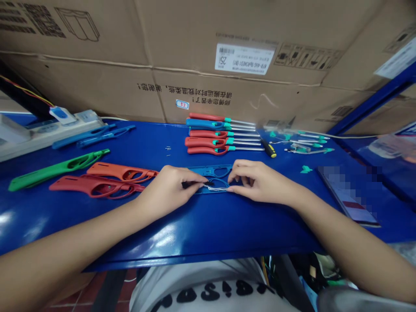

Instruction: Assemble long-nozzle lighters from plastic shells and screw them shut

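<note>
Two blue halves of a long-nosed lighter's shell (195,169) lie on the table between my hands. My left hand (170,187) pinches a small black part (209,183) between thumb and fingertips, just over the nearer half. Thin white wires (217,188) run from that part toward the right. My right hand (256,180) has its fingers curled, with the thumb tip at the far end of the wires; it seems to pinch them. The middle of the shell halves shows, while their ends are hidden behind my hands.
Left are orange (112,172), red (76,185), green (48,172) and blue shells (100,138), and a power strip (48,134). Behind lie assembled lighters (208,142), a screwdriver (269,149), loose metal tubes (305,143) and small pins (168,148). A phone (349,197) lies right; cardboard (188,56) stands behind.
</note>
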### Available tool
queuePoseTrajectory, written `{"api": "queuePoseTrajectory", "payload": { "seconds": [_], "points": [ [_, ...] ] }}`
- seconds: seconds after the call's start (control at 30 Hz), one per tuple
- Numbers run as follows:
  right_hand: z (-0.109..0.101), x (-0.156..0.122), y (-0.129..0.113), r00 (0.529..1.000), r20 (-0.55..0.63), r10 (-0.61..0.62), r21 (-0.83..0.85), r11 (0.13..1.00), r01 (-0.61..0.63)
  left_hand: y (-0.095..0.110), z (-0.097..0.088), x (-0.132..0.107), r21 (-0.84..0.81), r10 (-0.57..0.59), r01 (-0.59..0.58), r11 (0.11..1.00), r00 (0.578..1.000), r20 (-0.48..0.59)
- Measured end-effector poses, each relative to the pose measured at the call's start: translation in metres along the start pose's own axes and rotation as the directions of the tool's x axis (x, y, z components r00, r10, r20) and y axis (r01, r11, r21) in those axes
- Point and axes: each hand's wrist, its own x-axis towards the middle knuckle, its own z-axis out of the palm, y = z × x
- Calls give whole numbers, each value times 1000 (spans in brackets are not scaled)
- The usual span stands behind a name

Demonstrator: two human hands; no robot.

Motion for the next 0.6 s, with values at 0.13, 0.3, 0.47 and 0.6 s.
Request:
{"api": "queuePoseTrajectory", "payload": {
  "seconds": [0.13,0.3,0.47,0.6],
  "points": [
    [12,3,-6,1000,7,1,14,1000,-1,0,0,-1,-7,4,-4,1000,1000,-11],
    [13,5,-7,1000,-3,30,78,997,-29,-2,-1,-1,-35,-23,23,999,1000,-4],
    [11,5,-4,999,6,44,141,989,-44,-2,-2,0,-50,-50,50,998,999,2],
    [9,3,-5,998,70,1,134,991,-10,-2,0,0,-71,-87,87,994,996,-7]
  ]
}}
